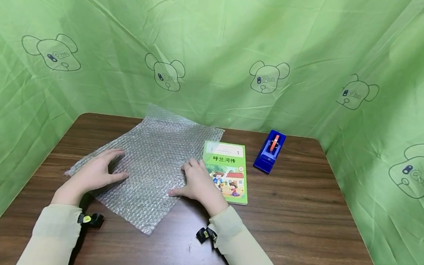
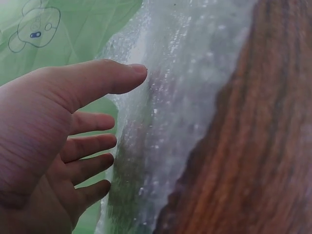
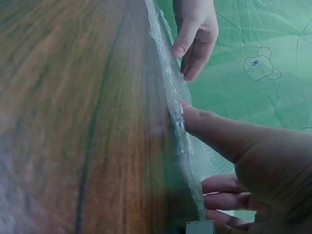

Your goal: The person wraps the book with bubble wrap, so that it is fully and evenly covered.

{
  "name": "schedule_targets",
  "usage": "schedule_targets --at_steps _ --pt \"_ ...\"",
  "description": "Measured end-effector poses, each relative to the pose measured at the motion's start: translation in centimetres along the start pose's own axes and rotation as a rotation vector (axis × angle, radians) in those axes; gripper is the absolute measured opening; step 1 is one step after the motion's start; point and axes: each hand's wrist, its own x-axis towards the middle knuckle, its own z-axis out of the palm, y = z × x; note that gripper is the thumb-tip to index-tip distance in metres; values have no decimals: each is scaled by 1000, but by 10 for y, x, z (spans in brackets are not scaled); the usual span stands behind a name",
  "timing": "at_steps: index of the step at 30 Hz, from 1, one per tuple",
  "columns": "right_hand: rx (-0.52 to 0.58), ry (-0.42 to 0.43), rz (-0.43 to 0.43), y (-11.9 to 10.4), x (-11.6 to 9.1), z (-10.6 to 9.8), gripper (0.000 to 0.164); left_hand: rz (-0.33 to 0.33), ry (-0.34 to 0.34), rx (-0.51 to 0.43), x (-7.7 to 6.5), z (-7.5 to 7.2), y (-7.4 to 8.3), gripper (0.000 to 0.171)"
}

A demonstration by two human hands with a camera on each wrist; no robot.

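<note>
A sheet of clear bubble wrap (image 1: 151,157) lies at an angle on the table, its far corner raised against the curtain. Above its left part is my left hand (image 1: 100,172), thumb and fingers spread with nothing between them. The left wrist view shows that hand's fingers (image 2: 90,144) lightly bent. My right hand (image 1: 199,185) rests at the wrap's right edge, thumb apart from the fingers. In the right wrist view its thumb and fingers (image 3: 226,184) touch the wrap's border. A green picture-cover book (image 1: 231,173) lies beside it, partly behind the right hand, its upper left corner under the wrap.
A blue tape dispenser (image 1: 269,152) with an orange roll stands right of the book. Brown wood-grain table (image 1: 294,228) surface surrounds the things. A green curtain (image 1: 219,34) with bear-head drawings hangs along the back and both sides. Each wrist carries a small black camera (image 1: 96,220).
</note>
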Motion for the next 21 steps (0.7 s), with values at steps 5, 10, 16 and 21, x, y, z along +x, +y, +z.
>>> schedule_targets --at_steps 5,10,16,21 --pt "-26 23 -32 2 0 1 84 -15 -28 14 2 4 -1 88" --pt "-19 35 -85 4 2 -2 62 -9 -31 13 1 5 -3 86" --pt "24 -2 -99 8 1 -8 55 -7 -39 4 0 4 -1 85" --pt "55 -19 -110 11 2 -9 64 -18 -64 4 1 3 2 86"
